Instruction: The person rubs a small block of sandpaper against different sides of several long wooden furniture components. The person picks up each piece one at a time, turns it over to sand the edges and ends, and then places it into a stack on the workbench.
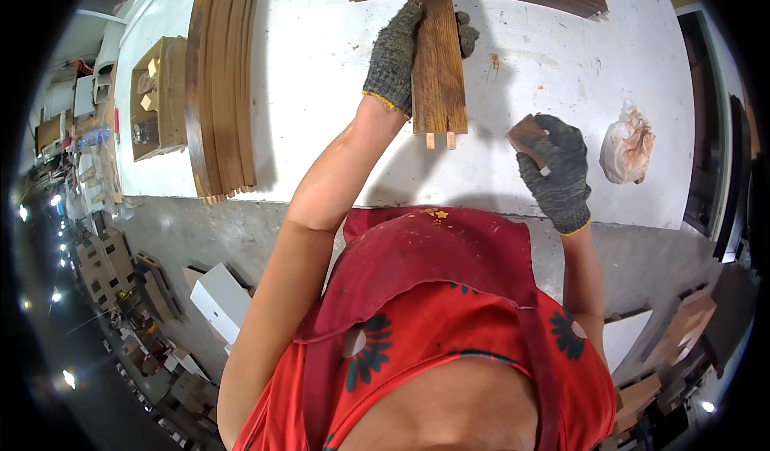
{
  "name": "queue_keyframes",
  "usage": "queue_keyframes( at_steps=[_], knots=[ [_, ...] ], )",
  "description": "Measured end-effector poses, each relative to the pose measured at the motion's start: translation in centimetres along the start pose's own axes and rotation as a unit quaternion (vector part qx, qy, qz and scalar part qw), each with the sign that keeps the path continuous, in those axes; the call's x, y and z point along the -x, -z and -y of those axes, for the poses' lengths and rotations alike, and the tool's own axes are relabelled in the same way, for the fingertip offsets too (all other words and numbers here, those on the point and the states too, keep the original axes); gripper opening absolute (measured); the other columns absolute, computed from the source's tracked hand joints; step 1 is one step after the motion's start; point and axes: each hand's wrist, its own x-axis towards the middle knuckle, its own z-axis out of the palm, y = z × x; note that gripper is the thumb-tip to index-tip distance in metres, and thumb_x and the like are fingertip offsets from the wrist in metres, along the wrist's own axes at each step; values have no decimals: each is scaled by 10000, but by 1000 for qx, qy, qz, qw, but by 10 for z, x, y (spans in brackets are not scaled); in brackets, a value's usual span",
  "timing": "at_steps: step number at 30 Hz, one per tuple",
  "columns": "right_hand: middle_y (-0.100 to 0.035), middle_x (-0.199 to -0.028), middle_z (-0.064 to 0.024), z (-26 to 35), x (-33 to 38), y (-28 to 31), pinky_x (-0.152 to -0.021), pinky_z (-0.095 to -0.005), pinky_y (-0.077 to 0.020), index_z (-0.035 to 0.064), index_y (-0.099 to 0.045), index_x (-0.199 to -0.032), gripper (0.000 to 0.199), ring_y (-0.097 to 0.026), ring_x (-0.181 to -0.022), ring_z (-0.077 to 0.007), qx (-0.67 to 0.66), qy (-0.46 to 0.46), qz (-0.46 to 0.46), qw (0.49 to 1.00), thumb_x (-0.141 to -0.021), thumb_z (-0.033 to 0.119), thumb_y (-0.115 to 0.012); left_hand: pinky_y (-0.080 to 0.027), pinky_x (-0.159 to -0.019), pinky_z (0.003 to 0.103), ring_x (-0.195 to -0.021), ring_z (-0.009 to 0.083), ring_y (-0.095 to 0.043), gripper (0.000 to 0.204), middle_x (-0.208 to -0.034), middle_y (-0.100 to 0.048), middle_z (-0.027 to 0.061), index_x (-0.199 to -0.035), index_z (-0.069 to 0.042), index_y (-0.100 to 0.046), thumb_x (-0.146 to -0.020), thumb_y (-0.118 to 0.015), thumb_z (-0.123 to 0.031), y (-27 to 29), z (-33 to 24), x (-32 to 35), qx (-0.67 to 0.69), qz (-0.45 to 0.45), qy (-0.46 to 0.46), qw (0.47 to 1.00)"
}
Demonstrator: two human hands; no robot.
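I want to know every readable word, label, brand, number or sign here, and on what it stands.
None can be read. The long brown wooden board, small brown block and crumpled white bundle show no legible text.
Background objects at far left are too small and blurred to read.

my left arm (pixel 333 174) stretched far forward as I watch remotely, gloved left hand (pixel 393 58) clasped, my right forearm (pixel 581 270) held closer in, gloved right hand (pixel 560 180) curled in a grip

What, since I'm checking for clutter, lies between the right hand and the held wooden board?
In the head view, the brown block gripped in the right hand, then white tabletop up to the wooden board.
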Motion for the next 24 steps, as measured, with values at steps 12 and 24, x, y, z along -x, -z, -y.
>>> queue_keyframes(
  at_steps=[12,24],
  knots=[
    [-579,-1216,-143,74,-37,-20,-884,-356,-519,93,-675,-1119,398,-591,-1089,-275,-369,12,-213,905,-734,36,-756,-504,-574,338,-678,179,-575,367,-790,-585,67,-1059,-37,-585,-977,-520,-388,30,2,-12,44,22,18,999],
    [-577,-1210,-106,74,-41,-38,-887,-417,-467,144,-695,-1072,377,-557,-1049,-315,-219,94,-144,960,-705,78,-754,-506,-742,323,-808,184,-557,286,-943,-567,55,-1188,-57,-516,-1017,-426,-268,37,5,3,366,164,91,912]
  ],
)
